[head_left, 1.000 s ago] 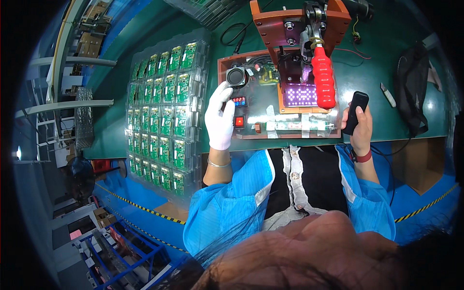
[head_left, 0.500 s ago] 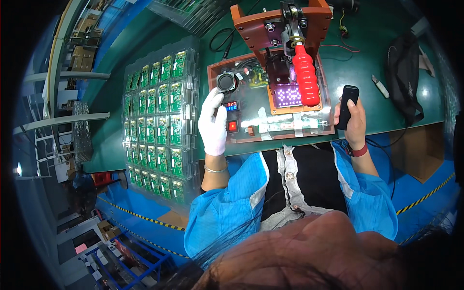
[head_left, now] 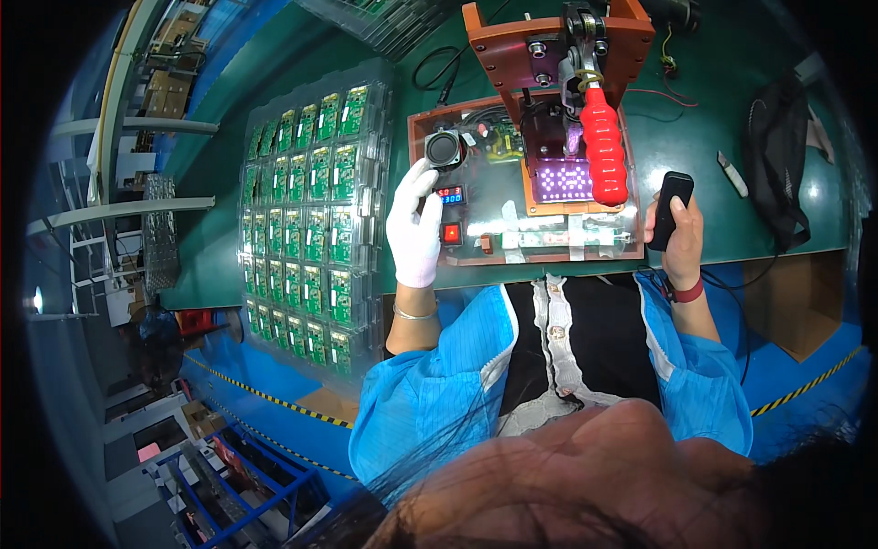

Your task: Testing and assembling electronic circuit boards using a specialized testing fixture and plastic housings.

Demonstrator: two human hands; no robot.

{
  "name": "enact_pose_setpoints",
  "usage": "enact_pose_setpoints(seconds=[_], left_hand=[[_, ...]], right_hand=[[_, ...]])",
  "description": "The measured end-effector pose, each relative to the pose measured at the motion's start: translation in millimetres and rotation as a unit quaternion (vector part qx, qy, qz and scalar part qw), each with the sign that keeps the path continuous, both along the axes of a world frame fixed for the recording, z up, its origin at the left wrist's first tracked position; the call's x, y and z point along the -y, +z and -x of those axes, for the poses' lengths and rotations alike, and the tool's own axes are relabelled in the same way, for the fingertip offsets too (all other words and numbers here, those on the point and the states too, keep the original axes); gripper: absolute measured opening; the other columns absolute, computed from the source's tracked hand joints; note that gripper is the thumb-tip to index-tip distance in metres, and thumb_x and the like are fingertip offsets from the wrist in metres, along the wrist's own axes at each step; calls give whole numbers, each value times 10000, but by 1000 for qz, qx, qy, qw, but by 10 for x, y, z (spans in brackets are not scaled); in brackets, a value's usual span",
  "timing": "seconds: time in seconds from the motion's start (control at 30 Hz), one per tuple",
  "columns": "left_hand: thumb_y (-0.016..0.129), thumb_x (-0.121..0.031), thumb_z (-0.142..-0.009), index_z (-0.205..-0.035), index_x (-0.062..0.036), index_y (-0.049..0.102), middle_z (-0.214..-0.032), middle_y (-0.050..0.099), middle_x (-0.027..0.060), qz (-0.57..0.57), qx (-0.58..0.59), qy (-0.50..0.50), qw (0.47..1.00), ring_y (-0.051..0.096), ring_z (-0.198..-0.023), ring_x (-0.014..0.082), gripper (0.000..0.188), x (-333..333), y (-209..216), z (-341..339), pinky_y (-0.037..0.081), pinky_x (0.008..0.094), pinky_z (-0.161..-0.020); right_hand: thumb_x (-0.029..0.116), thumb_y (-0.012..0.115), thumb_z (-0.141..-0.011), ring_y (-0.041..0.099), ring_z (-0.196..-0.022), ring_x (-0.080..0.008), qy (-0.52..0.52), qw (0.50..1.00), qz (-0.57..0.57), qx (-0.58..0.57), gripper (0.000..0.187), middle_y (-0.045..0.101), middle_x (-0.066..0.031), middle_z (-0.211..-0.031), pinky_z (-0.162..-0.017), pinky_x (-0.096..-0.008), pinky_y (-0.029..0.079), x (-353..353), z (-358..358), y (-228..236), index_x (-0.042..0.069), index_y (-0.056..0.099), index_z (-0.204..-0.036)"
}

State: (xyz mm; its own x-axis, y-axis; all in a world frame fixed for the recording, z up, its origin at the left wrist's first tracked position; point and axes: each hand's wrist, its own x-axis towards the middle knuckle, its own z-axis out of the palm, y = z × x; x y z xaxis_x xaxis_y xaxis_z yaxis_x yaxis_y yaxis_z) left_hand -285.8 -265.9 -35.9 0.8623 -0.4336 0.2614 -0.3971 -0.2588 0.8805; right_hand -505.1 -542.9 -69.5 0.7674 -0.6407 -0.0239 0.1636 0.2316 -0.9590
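My left hand [head_left: 415, 225], in a white glove, rests at the left side of a test fixture [head_left: 485, 252]. Its fingers are stretched out, thumb apart, and the fingertips reach the lower edge of a small round black speaker [head_left: 445, 149]. Close by the thumb are a small lit digital display [head_left: 450, 195] and a glowing red square switch [head_left: 452, 233]. My bare right hand [head_left: 680, 242] is wrapped round a slim black remote control [head_left: 670, 211], right of the fixture. A red-handled toggle clamp [head_left: 604, 146] stands over a panel of lit purple-white dots [head_left: 563, 181].
Clear trays of green circuit boards [head_left: 311, 220] are stacked left of the fixture. At the right lie a utility knife [head_left: 732, 174] and a black bag [head_left: 777, 165]. Loose wires [head_left: 668, 64] and a black cable [head_left: 439, 73] lie toward the back of the green table [head_left: 215, 261].
The whole scene has shifted slightly to the right in the picture. The digits on the small display differ. Both hands keep their places by the fixture.
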Motion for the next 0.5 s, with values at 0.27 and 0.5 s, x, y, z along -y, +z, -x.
enact_pose_setpoints(seconds=[0.27,0.5], left_hand=[[511,86,-854,-1224,33,657,-1386,606,154,-1,-4,-1,1000,568,-1279,262,401,-2,14,12,417,339,-1101],[563,113,-822,-1192,10,666,-1366,616,141,11,0,4,1000,593,-1237,257,397,-2,-8,1,446,327,-1072]], right_hand=[[244,416,-1038,516,-538,-129,1,1000,0,8,269,597,-73,-699,-528,-239,437,-10,2,8,16,544,-1101],[249,411,-1044,523,-536,-129,-3,1000,-6,3,279,598,-71,-700,-530,-241,443,-22,11,28,13,542,-1111]])
